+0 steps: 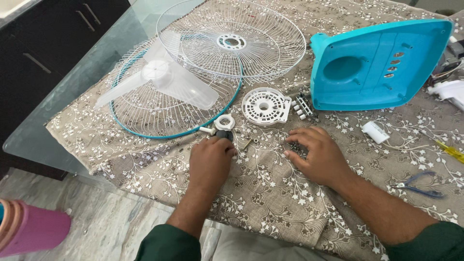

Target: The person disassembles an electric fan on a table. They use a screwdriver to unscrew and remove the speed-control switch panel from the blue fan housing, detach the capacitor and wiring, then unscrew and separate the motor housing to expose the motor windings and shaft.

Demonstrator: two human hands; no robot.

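Fan parts lie spread over the flowered cloth [270, 193], all apart, none joined. The left hand [209, 162] rests palm down, fingertips on a small dark knob [224, 135] just beside a white ring nut [224, 122]; whether it grips the knob I cannot tell. The right hand [319, 154] is open, fingers curled over tiny dark screws [293, 146]. Further out: the round white motor cover [265, 106], blade [159, 79] lying in one wire guard [145, 116], the second guard [232, 41] overlapping it, and the teal base shell [382, 63]. The screws are too small to count; the parts at the right edge are cut off.
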